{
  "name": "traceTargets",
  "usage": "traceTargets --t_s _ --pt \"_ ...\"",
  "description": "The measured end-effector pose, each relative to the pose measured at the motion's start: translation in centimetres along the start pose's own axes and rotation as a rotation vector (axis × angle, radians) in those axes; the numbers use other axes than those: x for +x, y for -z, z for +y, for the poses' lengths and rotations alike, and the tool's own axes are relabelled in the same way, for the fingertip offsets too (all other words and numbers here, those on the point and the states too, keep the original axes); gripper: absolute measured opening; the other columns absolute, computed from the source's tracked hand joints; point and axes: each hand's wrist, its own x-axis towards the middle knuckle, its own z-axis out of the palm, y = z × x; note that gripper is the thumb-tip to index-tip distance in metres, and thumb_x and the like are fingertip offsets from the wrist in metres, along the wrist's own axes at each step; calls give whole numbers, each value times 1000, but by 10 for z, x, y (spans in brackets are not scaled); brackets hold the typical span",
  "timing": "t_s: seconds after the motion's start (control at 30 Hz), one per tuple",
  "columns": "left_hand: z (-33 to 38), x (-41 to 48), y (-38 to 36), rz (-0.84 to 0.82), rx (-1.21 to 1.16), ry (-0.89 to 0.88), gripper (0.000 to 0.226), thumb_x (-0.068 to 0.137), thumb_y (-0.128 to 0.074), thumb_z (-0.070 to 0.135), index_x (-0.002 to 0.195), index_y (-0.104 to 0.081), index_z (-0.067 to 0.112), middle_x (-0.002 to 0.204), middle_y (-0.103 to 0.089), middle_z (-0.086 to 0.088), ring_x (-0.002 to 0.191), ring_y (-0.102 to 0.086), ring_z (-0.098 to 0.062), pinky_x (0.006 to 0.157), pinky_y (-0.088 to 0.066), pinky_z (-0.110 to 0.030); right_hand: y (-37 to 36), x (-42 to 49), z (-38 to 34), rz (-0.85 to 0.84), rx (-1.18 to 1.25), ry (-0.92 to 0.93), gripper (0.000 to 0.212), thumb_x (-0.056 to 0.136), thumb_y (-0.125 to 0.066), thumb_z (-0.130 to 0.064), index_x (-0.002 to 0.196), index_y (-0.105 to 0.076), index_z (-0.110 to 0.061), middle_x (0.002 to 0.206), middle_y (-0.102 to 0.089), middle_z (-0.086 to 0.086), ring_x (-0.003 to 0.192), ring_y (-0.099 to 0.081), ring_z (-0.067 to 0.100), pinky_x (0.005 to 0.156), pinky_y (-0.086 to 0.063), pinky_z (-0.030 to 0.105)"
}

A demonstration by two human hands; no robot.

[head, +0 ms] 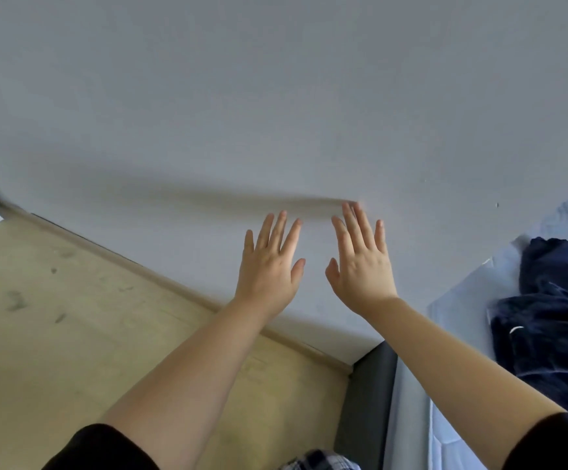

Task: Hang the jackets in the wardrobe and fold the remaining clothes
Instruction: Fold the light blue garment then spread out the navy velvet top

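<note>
Both hands up, holding nothing: my left hand [269, 266] and right hand [360, 262] are hovering with fingers spread, backs facing me. Dark navy clothes [553, 327] are lying heaped on the bed [462, 320] at 4 o'clock, nearer my right hand. Wardrobe not in view.

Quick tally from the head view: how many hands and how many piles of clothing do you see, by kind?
Open hands, holding nothing: 2, the left hand and the right hand.
Dark blue clothing heaps: 1, the navy clothing on the bed.
Total: 3.
</note>
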Motion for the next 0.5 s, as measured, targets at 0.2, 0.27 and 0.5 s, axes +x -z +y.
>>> traceTargets --t_s 0.2,0.27,0.5 --pt "43 -23 -44 34 -13 -1 63 100 -34 38 154 -6 20 161 -4 -4 148 -3 -24 116 -10 -49 -34 -56 32 -5 28 -36 67 78 -62 -12 140 -40 1 153 -30 18 146 -17 31 115 -13 53" --pt "69 -34 -51 58 -22 -5 63 100 -33 38 154 -5 20 162 -4 -3 148 -3 -23 117 -9 -48 -31 -79 51 -26 44 -65 67 82 -58 -14 143 -34 -1 155 -25 17 147 -13 29 117 -10 52" --pt "197 -94 -107 -26 -180 84 61 101 -33 32 153 -5 20 161 -4 0 148 -3 -21 117 -9 -46 -23 -189 130 -142 106 -196 66 86 -51 -14 147 -25 -7 157 -20 11 147 -8 25 117 -5 46"
